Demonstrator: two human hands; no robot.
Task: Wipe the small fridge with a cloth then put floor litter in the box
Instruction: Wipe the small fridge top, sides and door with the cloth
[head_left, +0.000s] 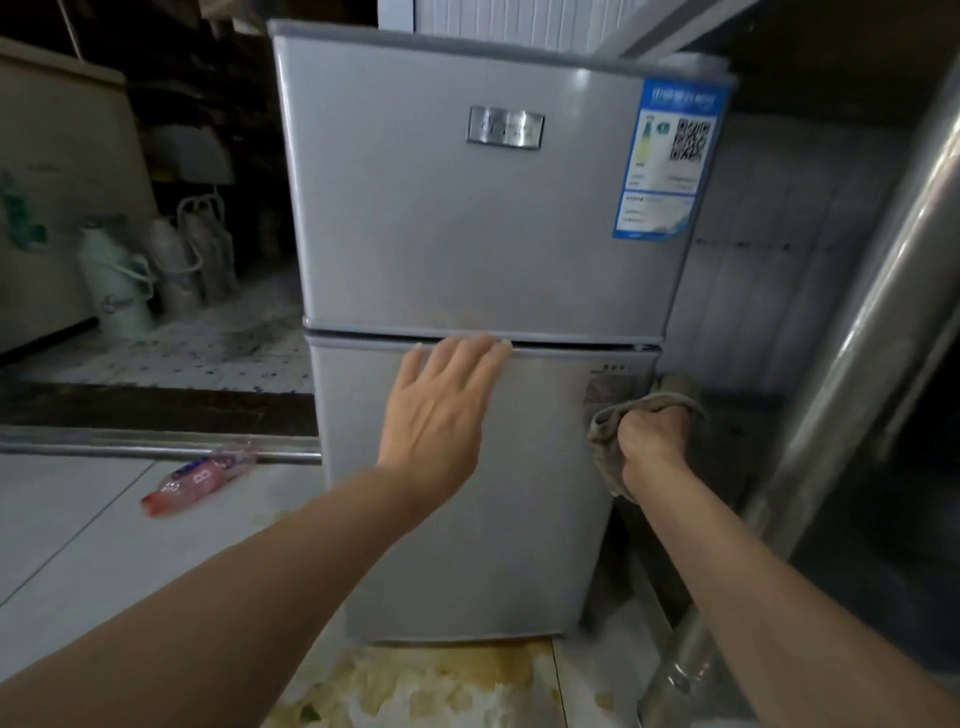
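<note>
Where print can be made out: a blue energy label (667, 156) with a QR code on the upper door's right corner, text too small to read; a silver badge (505, 127), illegible. Small fridge (467, 234): grey, two doors, both closed, standing on the floor; faint stains above the door gap. Left hand (441, 410): fingers straight, flat against the lower door, fingertips at the gap. Right hand (652, 434): clenched round a grey-brown cloth (605, 441) at the fridge's right edge. Litter: plastic bottle (200, 475), red cap and label, lying on floor tiles left of the fridge.

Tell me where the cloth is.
The cloth is bunched in the right hand, at the lower door's right edge of the small fridge.
</note>
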